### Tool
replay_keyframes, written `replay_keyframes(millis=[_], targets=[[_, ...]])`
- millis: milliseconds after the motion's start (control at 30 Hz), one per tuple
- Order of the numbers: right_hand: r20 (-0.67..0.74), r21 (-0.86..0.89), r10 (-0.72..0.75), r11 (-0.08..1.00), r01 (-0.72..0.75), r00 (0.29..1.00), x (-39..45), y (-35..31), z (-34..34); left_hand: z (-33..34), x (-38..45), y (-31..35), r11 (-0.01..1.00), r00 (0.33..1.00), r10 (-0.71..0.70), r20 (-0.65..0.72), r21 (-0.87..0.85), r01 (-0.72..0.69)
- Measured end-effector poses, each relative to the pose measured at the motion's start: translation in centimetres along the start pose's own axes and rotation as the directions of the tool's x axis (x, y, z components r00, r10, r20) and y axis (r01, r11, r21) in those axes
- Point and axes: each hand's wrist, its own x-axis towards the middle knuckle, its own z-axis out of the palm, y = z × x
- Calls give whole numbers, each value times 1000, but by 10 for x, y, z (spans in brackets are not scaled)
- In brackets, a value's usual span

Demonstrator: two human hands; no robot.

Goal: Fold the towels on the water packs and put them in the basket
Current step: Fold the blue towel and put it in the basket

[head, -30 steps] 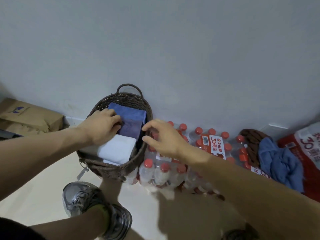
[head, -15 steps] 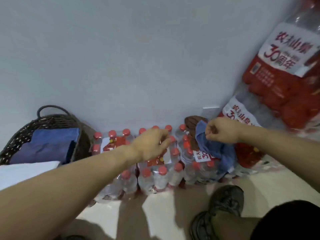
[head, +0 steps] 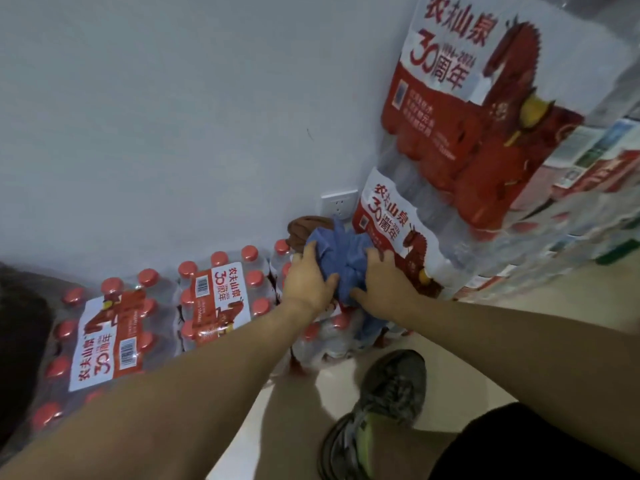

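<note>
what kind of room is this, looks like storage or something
Probably a storeroom or a spare corner indoors. Shrink-wrapped water packs sit on the floor, more are stacked high at the right, and a bare wall has a power socket low down. Crumpled towels lie on the packs.

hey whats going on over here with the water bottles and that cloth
A person is gathering a crumpled blue towel off the water packs by the wall. The left hand and right hand both grip it from either side. A brown towel lies just behind it, untouched. Nothing is folded yet.
</note>
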Motion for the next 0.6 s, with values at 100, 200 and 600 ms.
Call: replay_keyframes(millis=[100, 200, 600], targets=[[-1, 99, 54, 994, -54, 999, 9, -4, -1, -8, 8, -7, 999, 1000, -22, 18, -28, 23], [17, 191, 98, 977, -100, 995, 12, -10, -10, -18, 11, -9, 996, 998, -58, 27, -63, 59], [16, 797, 95, 600, -70, 995, -5, -85, -38, -103, -17, 14, 784, 976, -104, 190, -589, 198]])
